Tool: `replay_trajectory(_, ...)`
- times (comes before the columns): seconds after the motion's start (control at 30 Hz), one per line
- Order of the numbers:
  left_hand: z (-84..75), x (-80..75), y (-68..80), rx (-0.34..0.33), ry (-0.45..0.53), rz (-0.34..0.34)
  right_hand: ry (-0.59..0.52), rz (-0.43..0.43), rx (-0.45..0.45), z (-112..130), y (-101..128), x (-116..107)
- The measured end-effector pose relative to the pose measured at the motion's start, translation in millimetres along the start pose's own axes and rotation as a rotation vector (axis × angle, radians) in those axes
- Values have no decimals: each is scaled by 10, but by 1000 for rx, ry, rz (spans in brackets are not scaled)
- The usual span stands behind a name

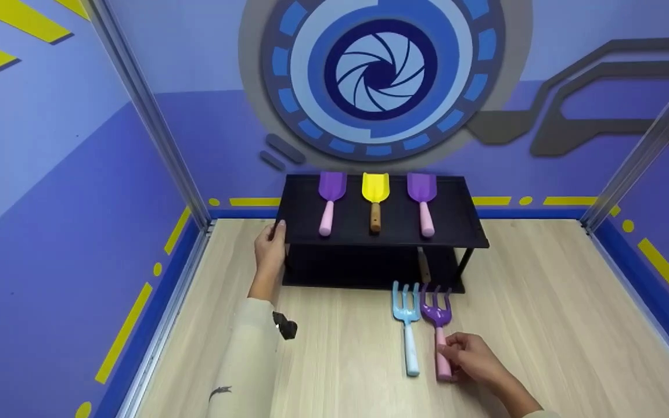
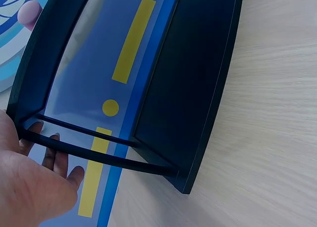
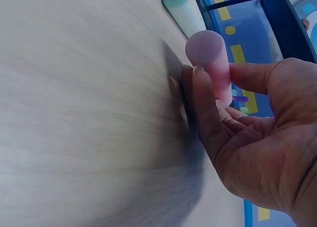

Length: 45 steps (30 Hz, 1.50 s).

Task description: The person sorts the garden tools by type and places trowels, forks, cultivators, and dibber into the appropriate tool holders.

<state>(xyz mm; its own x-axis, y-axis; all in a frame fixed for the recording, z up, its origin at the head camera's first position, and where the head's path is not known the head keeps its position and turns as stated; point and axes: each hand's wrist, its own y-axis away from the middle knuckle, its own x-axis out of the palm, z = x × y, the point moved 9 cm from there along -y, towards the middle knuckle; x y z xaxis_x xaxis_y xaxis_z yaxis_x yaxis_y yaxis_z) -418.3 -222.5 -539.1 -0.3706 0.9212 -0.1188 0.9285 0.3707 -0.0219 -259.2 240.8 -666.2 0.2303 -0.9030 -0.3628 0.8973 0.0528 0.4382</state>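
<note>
A purple fork (image 1: 436, 316) with a pink handle (image 3: 210, 58) lies on the wooden table. My right hand (image 1: 468, 357) pinches that handle between thumb and fingers (image 3: 208, 113). A light blue fork (image 1: 407, 325) lies just left of it, parallel. My left hand (image 1: 269, 247) holds the left end of a black two-level shelf (image 1: 456, 220), thumb at the top corner, fingers (image 2: 54, 155) reaching under the top board behind the side rods. On the shelf top lie a purple scoop (image 1: 330, 194), a yellow scoop (image 1: 375, 197) with a wooden handle and another purple scoop (image 1: 423, 197).
The wooden table (image 1: 543, 325) is walled by blue panels at the back and on both sides, with metal posts (image 1: 154, 122) at the corners. The shelf's lower board (image 2: 188, 78) shows nothing on it from the left wrist view.
</note>
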Motion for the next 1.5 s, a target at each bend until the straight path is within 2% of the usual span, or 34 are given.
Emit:
replay_trajectory(0.27, -11, -8, 9, 15, 5, -8, -47, -21, 0, 15, -15, -30)
replay_trajectory(0.67, -37, -7, 22, 17, -6, -16, -89, 7, -107, 237, 5, -3)
replay_trajectory(0.9, -29, 1, 36, 16, -1, 7, -70, 47, -166, 379, -63, 66)
replay_trajectory(1.03, -22, 6, 36, 9, 10, 9, -58, 44, -194, 540, -94, 119)
replay_trajectory(1.33, -24, -9, 14, 22, 11, -6, -51, 23, -203, 884, -356, 253)
replay_trajectory(1.5, -17, 7, 8, 16, -1, -2, -34, -19, -200, 1045, -535, 290)
